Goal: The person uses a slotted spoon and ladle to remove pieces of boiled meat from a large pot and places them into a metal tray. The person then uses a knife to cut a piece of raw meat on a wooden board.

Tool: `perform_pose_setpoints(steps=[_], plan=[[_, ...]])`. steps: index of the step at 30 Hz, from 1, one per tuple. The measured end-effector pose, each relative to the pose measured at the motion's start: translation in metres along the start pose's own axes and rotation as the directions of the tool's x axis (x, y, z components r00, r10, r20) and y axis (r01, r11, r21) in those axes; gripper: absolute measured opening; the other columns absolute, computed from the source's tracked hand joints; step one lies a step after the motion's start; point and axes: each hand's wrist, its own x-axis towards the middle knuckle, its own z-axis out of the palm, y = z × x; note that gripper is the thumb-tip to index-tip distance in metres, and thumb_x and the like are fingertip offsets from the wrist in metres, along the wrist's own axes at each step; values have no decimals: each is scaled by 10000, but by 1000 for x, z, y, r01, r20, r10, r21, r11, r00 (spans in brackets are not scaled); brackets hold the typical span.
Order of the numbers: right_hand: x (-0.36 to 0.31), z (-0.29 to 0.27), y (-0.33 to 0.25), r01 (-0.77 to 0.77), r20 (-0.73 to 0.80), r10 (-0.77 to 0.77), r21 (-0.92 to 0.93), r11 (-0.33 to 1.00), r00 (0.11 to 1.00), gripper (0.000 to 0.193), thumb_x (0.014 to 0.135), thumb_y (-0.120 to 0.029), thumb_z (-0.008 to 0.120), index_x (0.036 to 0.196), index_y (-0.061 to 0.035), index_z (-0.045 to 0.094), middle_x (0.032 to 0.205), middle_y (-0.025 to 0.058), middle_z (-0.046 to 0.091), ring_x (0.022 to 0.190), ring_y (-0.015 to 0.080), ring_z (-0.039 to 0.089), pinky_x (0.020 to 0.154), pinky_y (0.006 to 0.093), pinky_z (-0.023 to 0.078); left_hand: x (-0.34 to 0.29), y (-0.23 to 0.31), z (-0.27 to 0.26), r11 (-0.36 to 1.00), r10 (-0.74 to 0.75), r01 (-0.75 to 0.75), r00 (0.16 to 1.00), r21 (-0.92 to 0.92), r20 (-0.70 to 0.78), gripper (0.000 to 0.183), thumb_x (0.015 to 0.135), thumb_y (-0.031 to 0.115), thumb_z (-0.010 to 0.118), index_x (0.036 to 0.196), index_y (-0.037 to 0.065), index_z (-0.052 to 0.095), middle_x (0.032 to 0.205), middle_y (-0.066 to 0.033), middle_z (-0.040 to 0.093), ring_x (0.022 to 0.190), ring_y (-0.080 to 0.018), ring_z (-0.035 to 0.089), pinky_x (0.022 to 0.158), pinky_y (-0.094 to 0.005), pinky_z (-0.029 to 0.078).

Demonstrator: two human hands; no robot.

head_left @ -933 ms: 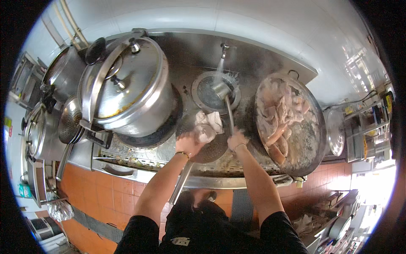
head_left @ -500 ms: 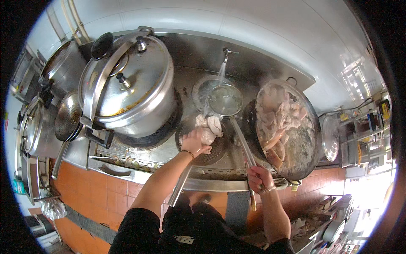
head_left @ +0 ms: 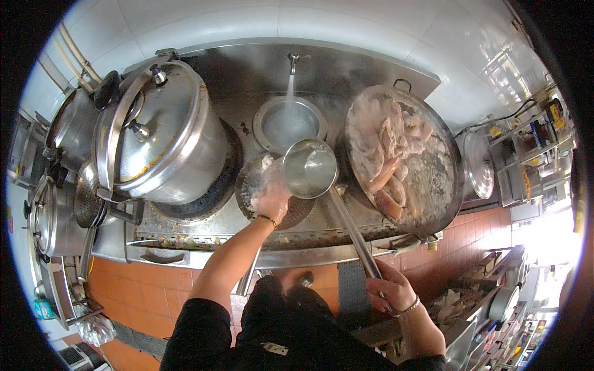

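Observation:
My right hand (head_left: 391,286) is closed around the long metal handle of a ladle (head_left: 310,169). The round bowl of the ladle holds clear liquid, over the right part of a perforated strainer (head_left: 296,217). Pale meat pieces (head_left: 268,166) lie in the strainer, partly covered by my left hand and the ladle. My left hand (head_left: 273,199) reaches onto the meat; its fingers are blurred and blend with the pale pieces. The strainer's handle runs toward me beneath my left forearm.
A tap (head_left: 292,59) runs into a round metal basin (head_left: 258,127) behind the strainer. On the right sits a large wok (head_left: 447,204) of cloudy liquid and meat. A big lidded pot (head_left: 176,127) stands left, with more strainers (head_left: 86,201) and pots beyond it.
The ladle has moved from over the basin toward me and my left hand, uncovering the basin. My right hand has come nearer to my body. My left hand stays at the meat.

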Motion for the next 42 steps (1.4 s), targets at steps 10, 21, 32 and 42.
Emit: perform_pose_setpoints(steps=[10, 21, 32, 42], plan=[[-31, -17, -3, 95, -34, -106, -238, 967, 994, 585, 933, -8, 519, 1481, 15, 316, 647, 19, 509, 413, 101, 459, 385, 247, 380, 47, 26, -80, 733, -185, 338, 934, -590, 306, 511, 917, 352, 577, 1311, 28, 539, 1334, -222, 550, 1132, -370, 603, 930, -428, 509], [-5, -30, 57, 101, -161, -256, -629, 771, 953, 634, 880, -72, 623, 1433, 90, 359, 1334, 244, 530, 1193, 287, 569, 984, 330, 443, -25, 6, 1, 846, -432, 443, 896, -297, 106, 900, 881, 309, 663, 1527, 48, 93, 1311, -243, 479, 1162, -426, 542, 950, -504, 461], [150, 10, 70, 152, -207, -506, -802, 578, 837, 656, 906, -108, 577, 1496, -5, 311, 1119, 287, 651, 961, 364, 679, 819, 412, 529, -14, -36, 3, 803, -303, 484, 835, -349, 460, 1085, 874, 425, 630, 1487, -123, -78, 926, -238, 712, 846, -391, 704, 750, -443, 568], [343, 30, -28, 0, -231, -98, -394, 919, 968, 322, 928, -127, 608, 1202, -6, 491, 769, 123, 633, 588, 224, 583, 509, 366, 474, -46, -98, -83, 431, -4, 175, 981, -885, 192, 593, 850, 185, 741, 1371, 15, 516, 1223, -159, 665, 1108, -211, 642, 957, -312, 499]])
